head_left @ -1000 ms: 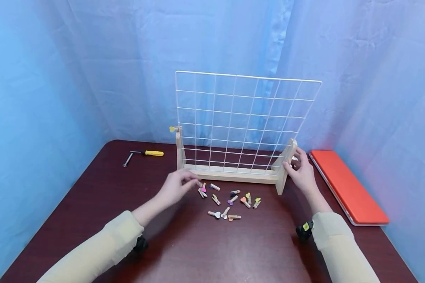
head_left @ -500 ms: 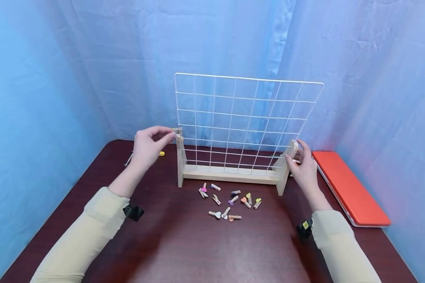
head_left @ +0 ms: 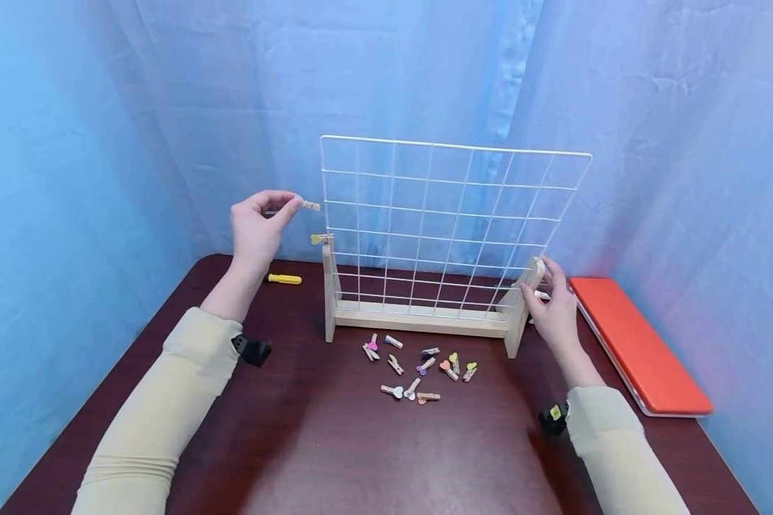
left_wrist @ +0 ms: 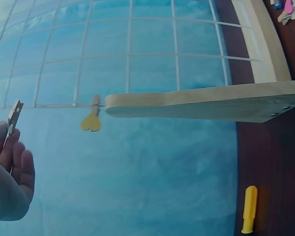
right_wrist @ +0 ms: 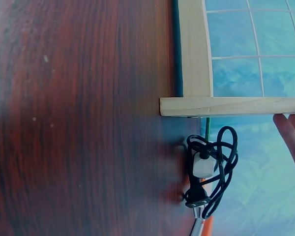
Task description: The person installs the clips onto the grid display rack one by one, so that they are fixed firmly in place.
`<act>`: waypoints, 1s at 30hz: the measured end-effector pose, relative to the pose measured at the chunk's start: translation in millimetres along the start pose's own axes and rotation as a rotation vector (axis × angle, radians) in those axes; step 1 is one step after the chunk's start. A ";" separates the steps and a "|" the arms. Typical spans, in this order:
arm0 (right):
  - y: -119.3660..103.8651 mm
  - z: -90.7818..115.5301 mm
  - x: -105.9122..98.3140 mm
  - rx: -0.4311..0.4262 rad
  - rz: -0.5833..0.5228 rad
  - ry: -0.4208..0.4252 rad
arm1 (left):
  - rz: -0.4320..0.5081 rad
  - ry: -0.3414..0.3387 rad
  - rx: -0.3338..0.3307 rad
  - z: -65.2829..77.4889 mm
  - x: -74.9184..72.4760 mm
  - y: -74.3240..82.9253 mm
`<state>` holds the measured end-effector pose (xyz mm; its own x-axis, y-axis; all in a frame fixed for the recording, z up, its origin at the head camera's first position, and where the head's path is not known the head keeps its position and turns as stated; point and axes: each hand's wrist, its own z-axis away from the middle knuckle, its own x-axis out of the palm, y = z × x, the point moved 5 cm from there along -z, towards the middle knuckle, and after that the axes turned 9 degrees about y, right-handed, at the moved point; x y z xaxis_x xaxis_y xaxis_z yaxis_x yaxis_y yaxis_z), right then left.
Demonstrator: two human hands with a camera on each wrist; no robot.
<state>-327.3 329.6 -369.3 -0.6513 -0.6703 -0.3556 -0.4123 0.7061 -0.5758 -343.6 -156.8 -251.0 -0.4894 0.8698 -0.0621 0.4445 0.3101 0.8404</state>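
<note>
A white wire grid (head_left: pixel 433 144) stands upright in a wooden stand (head_left: pixel 419 325). My left hand (head_left: pixel 255 223) pinches a small wooden clothespin (head_left: pixel 312 205) between thumb and fingers, its free end close to the grid's left side wire. Just below, a clothespin with a yellow heart (left_wrist: pixel 91 120) is clipped on that side wire, right above the stand's left post (left_wrist: pixel 187 101). My right hand (head_left: pixel 556 307) touches the right post (head_left: pixel 522 315), its fingertips against the outer face in the right wrist view. Several heart-decorated clothespins (head_left: pixel 427 365) lie scattered on the table before the stand.
A yellow-handled screwdriver (head_left: pixel 285 280) lies back left on the dark wooden table (head_left: pixel 373 458). On the right is a flat red case (head_left: pixel 638 343). A bundled black cable (right_wrist: pixel 228 157) sits beside the right post. Blue curtains (head_left: pixel 167 107) enclose the table.
My left hand has risen from the loose clothespins, past the left post, to beside the grid with a clothespin between its fingers. My right hand stays at the right post.
</note>
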 end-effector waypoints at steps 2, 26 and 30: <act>-0.5 0.7 0.2 0.000 0.009 0.005 | -0.011 0.022 0.020 -0.3 1.7 -5.8; -4.7 2.9 -2.8 -0.038 0.027 0.019 | 0.298 0.249 -0.106 22.5 25.2 -28.5; -4.8 2.4 -4.7 -0.036 0.020 0.021 | 0.321 0.240 -0.119 23.1 31.8 -33.9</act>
<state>-320.8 328.8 -366.6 -0.6730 -0.6510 -0.3510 -0.4211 0.7274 -0.5418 -356.9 -130.7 -293.9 -0.5070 0.7969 0.3283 0.5202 -0.0208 0.8538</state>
